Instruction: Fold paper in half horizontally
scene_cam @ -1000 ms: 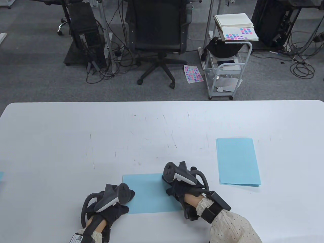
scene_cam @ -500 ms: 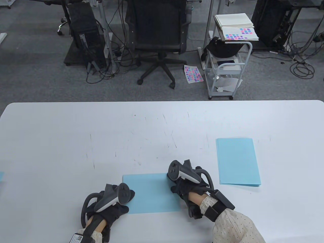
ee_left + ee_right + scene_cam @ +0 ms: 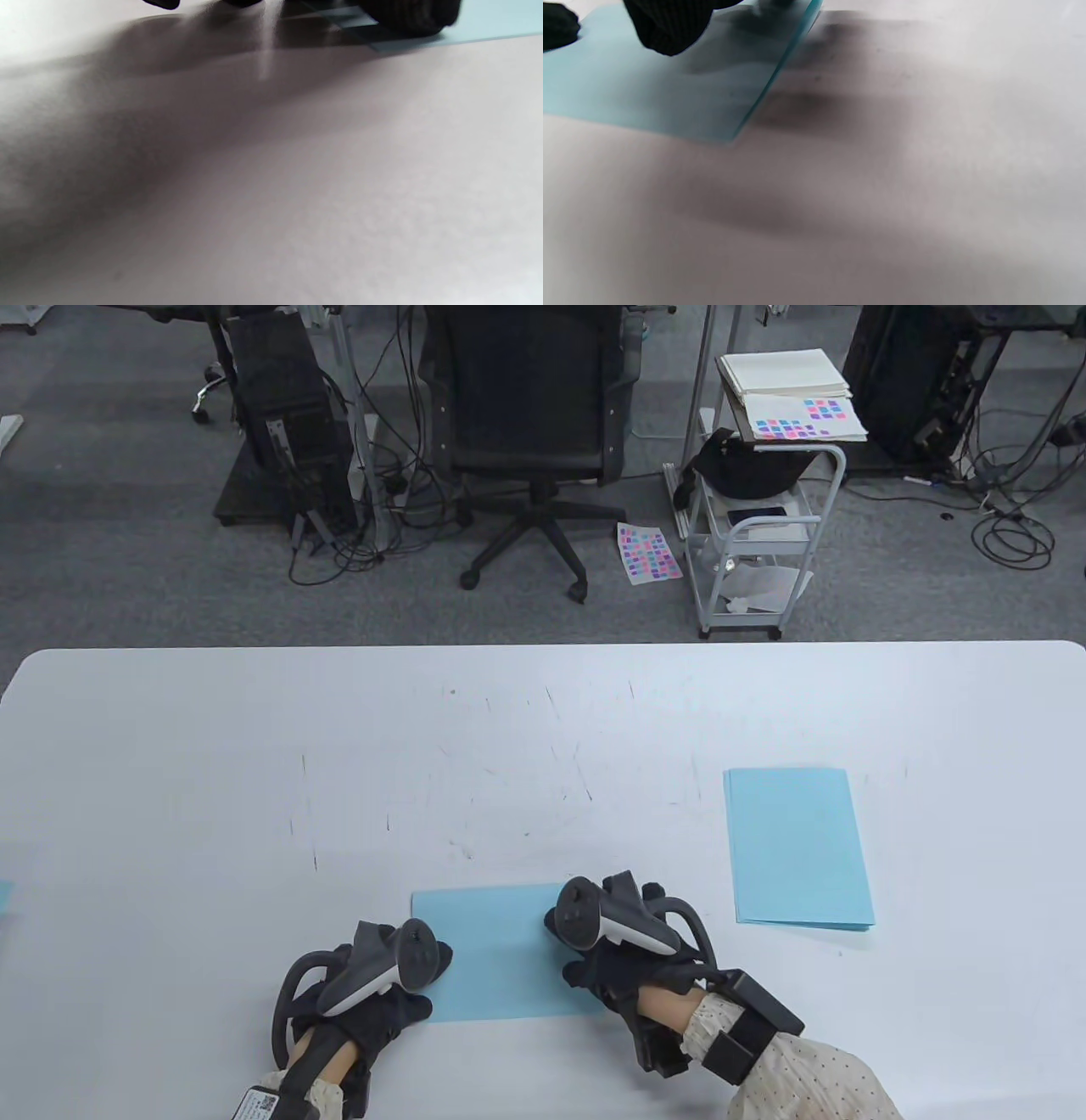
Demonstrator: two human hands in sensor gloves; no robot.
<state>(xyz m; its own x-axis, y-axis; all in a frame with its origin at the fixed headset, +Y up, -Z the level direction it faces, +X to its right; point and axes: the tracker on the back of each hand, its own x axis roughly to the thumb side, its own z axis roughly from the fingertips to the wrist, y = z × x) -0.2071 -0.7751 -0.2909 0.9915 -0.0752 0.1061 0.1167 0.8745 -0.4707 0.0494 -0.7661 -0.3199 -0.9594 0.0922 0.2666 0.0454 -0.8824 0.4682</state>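
A light blue paper, folded into a short wide rectangle, lies flat near the front edge of the white table. My left hand rests on its left edge; the left wrist view shows dark fingers on the paper. My right hand presses on the paper's right part, with the fingertips hidden under the tracker. In the right wrist view a gloved fingertip touches the paper close to its doubled right edge.
A stack of light blue sheets lies to the right of my right hand. A blue scrap shows at the table's left edge. An office chair and a cart stand on the floor beyond the table.
My right hand slid from the paper's far right corner toward me and slightly left along its right side. The left hand and the paper stayed put.
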